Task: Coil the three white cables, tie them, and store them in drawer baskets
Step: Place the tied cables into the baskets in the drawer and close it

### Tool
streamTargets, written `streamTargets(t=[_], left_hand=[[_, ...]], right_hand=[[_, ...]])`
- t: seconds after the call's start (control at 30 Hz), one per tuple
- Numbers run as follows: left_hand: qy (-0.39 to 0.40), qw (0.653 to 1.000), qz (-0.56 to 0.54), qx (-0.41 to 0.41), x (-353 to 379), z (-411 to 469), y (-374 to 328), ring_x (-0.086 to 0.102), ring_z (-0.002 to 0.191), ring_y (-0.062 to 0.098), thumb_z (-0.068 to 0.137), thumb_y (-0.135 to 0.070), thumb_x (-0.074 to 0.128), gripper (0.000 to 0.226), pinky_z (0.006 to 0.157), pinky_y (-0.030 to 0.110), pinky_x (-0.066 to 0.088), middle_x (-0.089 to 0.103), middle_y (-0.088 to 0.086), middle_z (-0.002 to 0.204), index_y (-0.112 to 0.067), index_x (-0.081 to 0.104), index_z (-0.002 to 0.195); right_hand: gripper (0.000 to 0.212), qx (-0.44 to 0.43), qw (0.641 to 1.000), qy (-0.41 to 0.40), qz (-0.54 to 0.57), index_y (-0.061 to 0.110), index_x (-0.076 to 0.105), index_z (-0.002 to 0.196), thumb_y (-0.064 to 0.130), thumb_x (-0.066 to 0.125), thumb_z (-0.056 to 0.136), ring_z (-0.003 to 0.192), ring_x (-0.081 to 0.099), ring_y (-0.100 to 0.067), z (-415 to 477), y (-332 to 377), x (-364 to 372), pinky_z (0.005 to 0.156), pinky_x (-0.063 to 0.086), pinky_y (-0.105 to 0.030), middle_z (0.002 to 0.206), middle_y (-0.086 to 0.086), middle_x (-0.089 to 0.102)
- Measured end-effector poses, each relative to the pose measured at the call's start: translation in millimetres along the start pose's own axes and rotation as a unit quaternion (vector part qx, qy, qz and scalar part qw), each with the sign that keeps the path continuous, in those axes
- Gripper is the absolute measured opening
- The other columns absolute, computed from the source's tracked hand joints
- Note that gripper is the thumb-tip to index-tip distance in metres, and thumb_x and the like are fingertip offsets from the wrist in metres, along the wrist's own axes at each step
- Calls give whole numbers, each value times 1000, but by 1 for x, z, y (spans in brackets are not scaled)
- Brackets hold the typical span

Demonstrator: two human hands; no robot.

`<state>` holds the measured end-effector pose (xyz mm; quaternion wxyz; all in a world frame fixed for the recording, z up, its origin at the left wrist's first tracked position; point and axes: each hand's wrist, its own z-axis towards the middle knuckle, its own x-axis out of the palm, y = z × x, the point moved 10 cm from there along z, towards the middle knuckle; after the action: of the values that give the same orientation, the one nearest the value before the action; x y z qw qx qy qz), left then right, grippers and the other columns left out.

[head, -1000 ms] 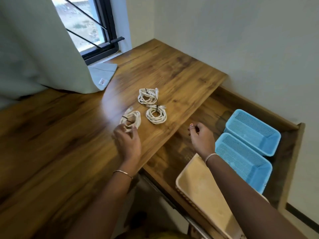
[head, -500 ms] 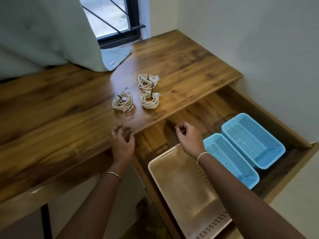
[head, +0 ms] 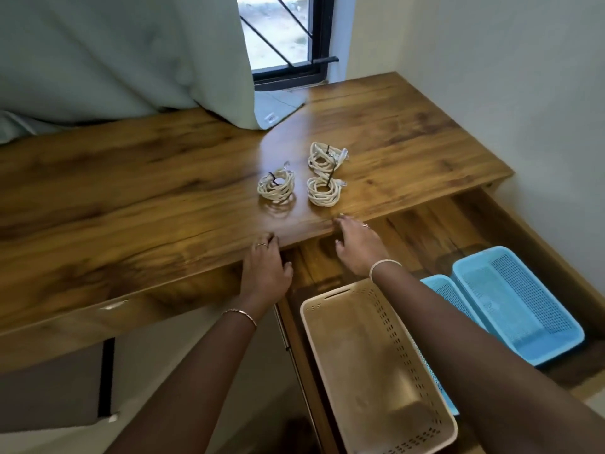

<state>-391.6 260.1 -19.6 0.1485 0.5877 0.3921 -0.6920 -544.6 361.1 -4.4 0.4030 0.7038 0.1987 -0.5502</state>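
Observation:
Three white coiled cables, each bound with a dark tie, lie on the wooden desk [head: 131,198]: one at the left [head: 276,189], one at the near right [head: 322,191], one behind it [head: 325,156]. Below the desk edge an open drawer [head: 425,231] holds a beige basket [head: 370,371] and two blue baskets, the nearer [head: 445,296] partly hidden by my right arm, the farther [head: 517,303] at the right. My left hand [head: 265,270] rests at the desk's front edge, fingers curled, holding nothing. My right hand [head: 358,245] hovers over the drawer near the edge, fingers apart and empty.
A pale green curtain [head: 131,60] hangs over the desk's back left, with a window [head: 281,37] behind it. White walls [head: 507,77] close in the right side. A grey panel [head: 49,388] sits below the desk at the left.
My left hand has let go of the left coil and drawn back to the desk edge. The view has swung left and down. My right hand has risen toward the desk edge.

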Motion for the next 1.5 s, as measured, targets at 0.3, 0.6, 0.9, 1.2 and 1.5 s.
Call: streamTargets(t=[0.3, 0.6, 0.9, 1.2, 1.5], left_hand=[[-27, 996, -55, -68, -17, -28, -18, 35, 135, 26, 91, -29, 57, 58, 110, 37, 33, 37, 9, 148, -12, 37, 142], [-143, 944, -228, -191, -29, -82, -59, 52, 120, 25, 86, -17, 66, 39, 100, 32, 41, 58, 10, 125, -7, 55, 122], [-159, 862, -387, -286, -11, -90, -66, 53, 119, 22, 91, -13, 58, 39, 93, 28, 42, 56, 7, 130, -9, 51, 129], [-177, 845, -399, -310, -26, -30, -37, 56, 110, 28, 99, -24, 36, 35, 93, 38, 45, 59, 7, 124, -19, 52, 130], [-228, 815, -382, -373, -32, 55, 14, 58, 109, 29, 95, -29, 48, 29, 94, 41, 48, 63, 7, 121, -17, 60, 118]], right_hand=[[52, 30, 997, 21, 65, 15, 39, 140, 29, 56, 92, 130, 44, -27, -16, -24, -15, 106, 40, -42, 142, -8, 45], [43, -11, 983, 81, 167, 16, 47, 132, 27, 57, 92, 118, 56, -21, -46, -65, -41, 100, 45, -37, 128, -4, 60], [43, -22, 966, 68, 248, 14, 50, 135, 24, 57, 93, 120, 54, -21, -37, -79, -65, 99, 41, -29, 131, -6, 58], [48, -17, 961, 76, 264, 18, 48, 136, 26, 59, 90, 121, 51, -23, 19, -55, -50, 104, 44, -42, 137, -6, 46], [56, 35, 961, 26, 272, 10, 42, 135, 28, 65, 88, 124, 46, -30, 88, -38, -20, 106, 39, -42, 135, -15, 45]])
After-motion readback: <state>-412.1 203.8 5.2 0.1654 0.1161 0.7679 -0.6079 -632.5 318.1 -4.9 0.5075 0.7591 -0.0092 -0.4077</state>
